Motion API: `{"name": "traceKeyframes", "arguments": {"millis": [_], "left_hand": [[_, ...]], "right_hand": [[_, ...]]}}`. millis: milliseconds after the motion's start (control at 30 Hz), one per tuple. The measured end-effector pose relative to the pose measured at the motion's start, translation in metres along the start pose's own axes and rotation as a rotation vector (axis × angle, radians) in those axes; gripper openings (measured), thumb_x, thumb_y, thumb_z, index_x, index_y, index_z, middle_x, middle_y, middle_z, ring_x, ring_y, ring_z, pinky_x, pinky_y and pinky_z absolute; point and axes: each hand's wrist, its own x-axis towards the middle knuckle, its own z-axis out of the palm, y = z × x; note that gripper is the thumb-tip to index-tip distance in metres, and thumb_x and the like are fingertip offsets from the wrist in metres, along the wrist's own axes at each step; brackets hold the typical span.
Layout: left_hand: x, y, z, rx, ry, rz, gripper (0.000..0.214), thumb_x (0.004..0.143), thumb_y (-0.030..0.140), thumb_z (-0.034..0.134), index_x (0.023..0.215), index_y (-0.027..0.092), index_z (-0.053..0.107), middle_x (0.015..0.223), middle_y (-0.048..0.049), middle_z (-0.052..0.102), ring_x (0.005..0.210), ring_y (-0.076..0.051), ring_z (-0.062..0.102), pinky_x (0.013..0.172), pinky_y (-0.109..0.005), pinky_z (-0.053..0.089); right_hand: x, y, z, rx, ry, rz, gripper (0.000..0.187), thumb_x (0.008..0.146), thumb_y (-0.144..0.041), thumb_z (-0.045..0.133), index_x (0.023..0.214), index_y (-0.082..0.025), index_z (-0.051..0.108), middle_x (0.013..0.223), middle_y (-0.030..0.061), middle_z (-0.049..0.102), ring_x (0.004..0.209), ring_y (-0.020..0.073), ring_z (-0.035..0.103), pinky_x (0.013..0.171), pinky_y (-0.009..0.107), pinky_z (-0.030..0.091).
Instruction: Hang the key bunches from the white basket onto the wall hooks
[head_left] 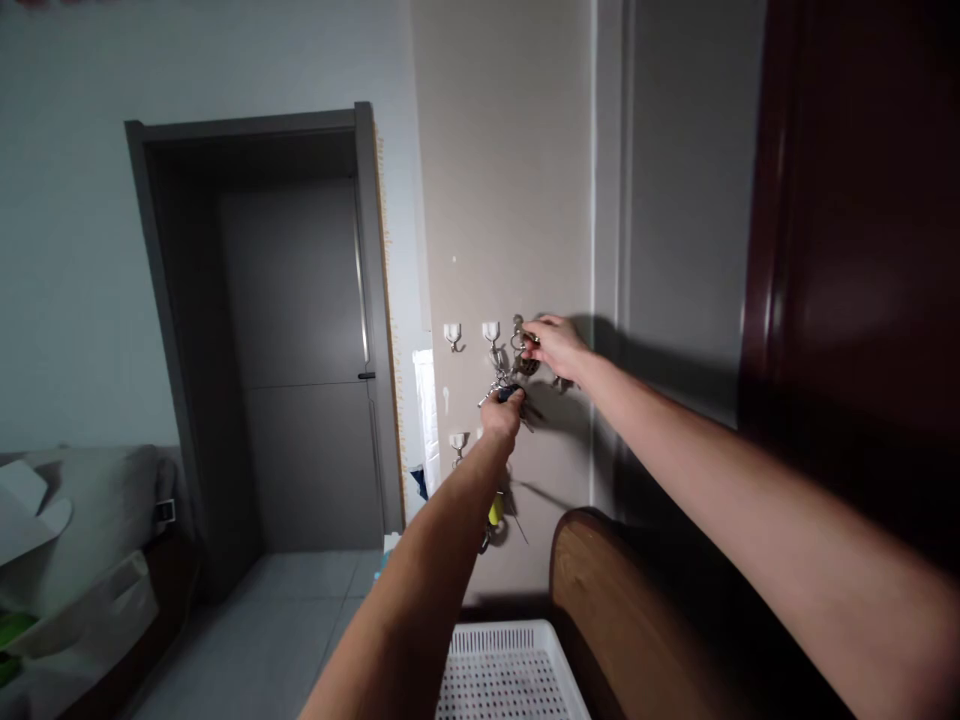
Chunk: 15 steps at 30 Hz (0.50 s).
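Observation:
My left hand point(500, 414) is closed around a bunch of keys point(498, 379) with a dark fob, just below a white wall hook point(490, 333). Whether the bunch's ring still hangs on that hook, I cannot tell. To its right, my right hand point(558, 344) pinches a metal key ring point(517, 341) near the wall, and a round brownish piece shows under the fingers. More metal pieces point(562, 383) hang partly hidden below my right wrist. Another white hook point(452, 335) at the left of the row has nothing on it.
A lower hook point(458, 443) and a yellow tag point(496, 509) with keys show beside my left forearm. Underneath stands a white perforated basket point(502, 636), next to a curved wooden panel point(592, 570). A grey door point(300, 300) and a sofa point(112, 490) are at left.

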Motion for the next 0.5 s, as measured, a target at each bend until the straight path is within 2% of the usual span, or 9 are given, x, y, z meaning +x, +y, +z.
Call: {"name": "traceKeyframes", "arguments": {"millis": [67, 200, 267, 333, 400, 433, 467, 500], "left_hand": [[0.001, 0.007, -0.008, -0.020, 0.011, 0.024, 0.021, 0.057, 0.023, 0.053, 0.074, 0.011, 0.055, 0.059, -0.0015, 0.055, 0.051, -0.007, 0.047, 0.052, -0.020, 0.037], [0.006, 0.039, -0.034, -0.064, 0.044, 0.109, 0.021, 0.054, 0.021, 0.056, 0.073, 0.010, 0.055, 0.062, -0.0020, 0.055, 0.055, -0.008, 0.048, 0.058, -0.021, 0.038], [0.012, 0.061, -0.042, -0.109, 0.032, 0.156, 0.022, 0.055, 0.021, 0.056, 0.073, 0.010, 0.054, 0.060, -0.0010, 0.054, 0.054, -0.007, 0.047, 0.058, -0.022, 0.037], [0.019, 0.084, -0.042, -0.167, 0.010, 0.202, 0.021, 0.056, 0.022, 0.055, 0.073, 0.010, 0.053, 0.058, 0.0004, 0.051, 0.051, -0.006, 0.046, 0.057, -0.022, 0.037], [0.025, 0.105, -0.035, -0.229, -0.026, 0.271, 0.021, 0.057, 0.023, 0.054, 0.073, 0.010, 0.052, 0.058, 0.0012, 0.050, 0.052, -0.005, 0.045, 0.058, -0.021, 0.036], [0.026, 0.114, -0.030, -0.257, -0.047, 0.306, 0.021, 0.058, 0.024, 0.054, 0.074, 0.010, 0.052, 0.058, 0.0012, 0.050, 0.053, -0.005, 0.045, 0.059, -0.021, 0.036], [0.027, 0.121, -0.025, -0.282, -0.068, 0.340, 0.021, 0.059, 0.024, 0.053, 0.075, 0.010, 0.051, 0.059, 0.0010, 0.050, 0.054, -0.005, 0.045, 0.059, -0.021, 0.036], [0.025, 0.128, -0.021, -0.297, -0.090, 0.365, 0.022, 0.060, 0.025, 0.053, 0.076, 0.010, 0.051, 0.060, 0.0007, 0.050, 0.054, -0.005, 0.045, 0.060, -0.021, 0.036]], "right_hand": [[-0.007, 0.002, -0.004, -0.033, -0.093, 0.033, 0.012, 0.063, -0.008, 0.045, 0.054, -0.013, 0.040, 0.041, -0.0057, 0.042, 0.032, 0.0032, 0.038, 0.034, 0.018, 0.038], [-0.034, 0.025, -0.021, 0.000, -0.067, 0.105, 0.010, 0.061, -0.011, 0.046, 0.054, -0.015, 0.039, 0.043, -0.0060, 0.043, 0.034, 0.0038, 0.039, 0.037, 0.020, 0.039], [-0.051, 0.045, -0.028, -0.010, -0.104, 0.173, 0.008, 0.060, -0.013, 0.047, 0.055, -0.015, 0.041, 0.043, -0.0056, 0.045, 0.033, 0.0043, 0.040, 0.037, 0.020, 0.039], [-0.075, 0.070, -0.031, -0.078, -0.219, 0.248, 0.006, 0.058, -0.017, 0.047, 0.053, -0.016, 0.043, 0.041, -0.0050, 0.045, 0.032, 0.0053, 0.040, 0.035, 0.020, 0.036], [-0.107, 0.101, -0.030, -0.190, -0.423, 0.324, 0.009, 0.055, -0.020, 0.048, 0.047, -0.019, 0.044, 0.037, -0.0049, 0.044, 0.030, 0.0057, 0.039, 0.032, 0.019, 0.032], [-0.126, 0.118, -0.029, -0.275, -0.544, 0.385, 0.009, 0.054, -0.021, 0.049, 0.046, -0.020, 0.045, 0.035, -0.0048, 0.043, 0.030, 0.0065, 0.039, 0.031, 0.020, 0.031], [-0.145, 0.134, -0.027, -0.320, -0.609, 0.440, 0.006, 0.053, -0.022, 0.048, 0.047, -0.023, 0.046, 0.034, -0.0053, 0.044, 0.029, 0.0066, 0.039, 0.031, 0.020, 0.030], [-0.165, 0.151, -0.026, -0.377, -0.656, 0.556, 0.006, 0.050, -0.021, 0.049, 0.046, -0.024, 0.046, 0.032, -0.0059, 0.042, 0.029, 0.0071, 0.038, 0.031, 0.020, 0.029]]}}
